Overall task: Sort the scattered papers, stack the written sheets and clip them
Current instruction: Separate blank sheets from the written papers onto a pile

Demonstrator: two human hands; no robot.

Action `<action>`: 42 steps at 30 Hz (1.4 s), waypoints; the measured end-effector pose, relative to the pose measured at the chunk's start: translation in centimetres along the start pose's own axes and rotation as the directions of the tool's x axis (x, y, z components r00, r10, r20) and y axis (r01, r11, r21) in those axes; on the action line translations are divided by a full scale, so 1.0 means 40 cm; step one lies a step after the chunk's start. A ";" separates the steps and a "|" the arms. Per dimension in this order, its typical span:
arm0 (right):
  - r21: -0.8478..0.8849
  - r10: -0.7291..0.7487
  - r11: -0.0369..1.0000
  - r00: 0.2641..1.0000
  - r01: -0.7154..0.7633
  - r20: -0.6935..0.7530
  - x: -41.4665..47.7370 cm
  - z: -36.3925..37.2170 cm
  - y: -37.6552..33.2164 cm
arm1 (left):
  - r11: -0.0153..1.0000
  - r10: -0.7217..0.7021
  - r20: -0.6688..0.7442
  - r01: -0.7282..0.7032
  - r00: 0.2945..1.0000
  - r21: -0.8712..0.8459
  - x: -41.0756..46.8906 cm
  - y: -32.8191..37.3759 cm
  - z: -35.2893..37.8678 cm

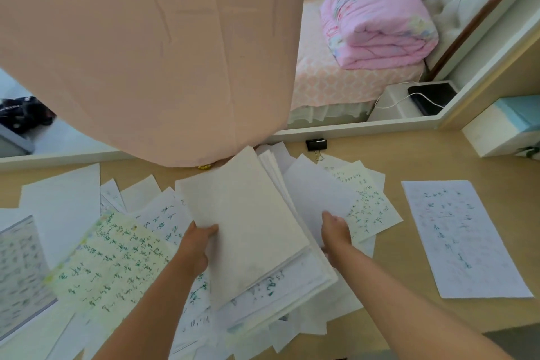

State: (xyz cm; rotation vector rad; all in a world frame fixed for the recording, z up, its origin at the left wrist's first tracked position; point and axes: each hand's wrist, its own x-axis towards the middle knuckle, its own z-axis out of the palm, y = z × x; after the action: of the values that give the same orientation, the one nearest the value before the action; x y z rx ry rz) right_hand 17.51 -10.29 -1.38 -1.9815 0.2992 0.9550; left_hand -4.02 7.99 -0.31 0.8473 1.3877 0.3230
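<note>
Head view: left hand (194, 245) and right hand (336, 232) fingers clamp paper stack (254, 228) between them.

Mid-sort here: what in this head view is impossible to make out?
Head view throughout.
Lower sheets of the held stack: covered by its blank top sheet.
Fingers of the left hand and right hand: under the stack.
Gold object: mostly behind the pink cloth.
Leftmost sheet: blurred, cut by the frame edge.
</note>
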 end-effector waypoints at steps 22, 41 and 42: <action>-0.587 -0.158 0.681 0.870 0.438 0.466 0.008 -0.078 0.006 | 0.994 0.052 0.134 -0.064 0.990 0.084 -0.019 0.058 0.056; -0.317 -0.125 0.947 0.966 0.048 -0.227 0.214 -0.219 0.001 | 0.531 0.181 0.280 -0.333 0.943 0.780 0.050 -0.037 0.576; -0.265 -0.096 0.964 0.965 0.030 -0.243 0.213 -0.214 -0.004 | 0.530 0.177 0.269 -0.322 0.947 0.785 0.047 -0.038 0.579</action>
State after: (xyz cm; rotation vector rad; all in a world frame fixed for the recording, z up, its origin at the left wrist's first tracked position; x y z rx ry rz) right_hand 27.67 -15.82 -4.81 -2.3462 0.2604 0.7272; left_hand 17.76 0.54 -3.78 1.8386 1.2341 -0.2315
